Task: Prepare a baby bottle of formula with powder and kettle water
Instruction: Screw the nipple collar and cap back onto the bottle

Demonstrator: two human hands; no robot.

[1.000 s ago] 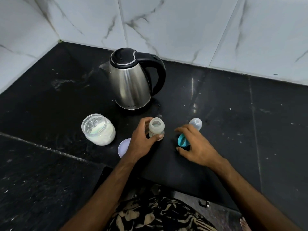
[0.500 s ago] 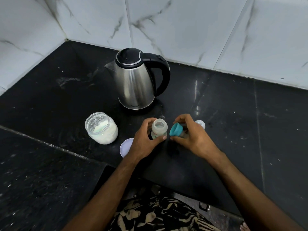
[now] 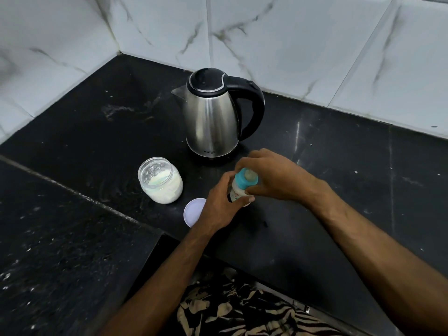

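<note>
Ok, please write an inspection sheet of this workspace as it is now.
Surface: black stone counter, pale specks.
Job's things: steel kettle upright, lid shut; open powder jar; baby bottle with teal nipple ring on top.
Clutter: jar lid lying flat beside the jar.
Grippers: left hand holds the bottle; right hand grips the ring.
Cables: nothing seen.
Surroundings: white marbled wall tiles.

Things on the counter

The kettle stands at the back, near the wall. The jar is in front of it, to the left. The lid lies flat, right of the jar. The bottle stands right of the lid, between 2 hands, with its cap on top.
</note>
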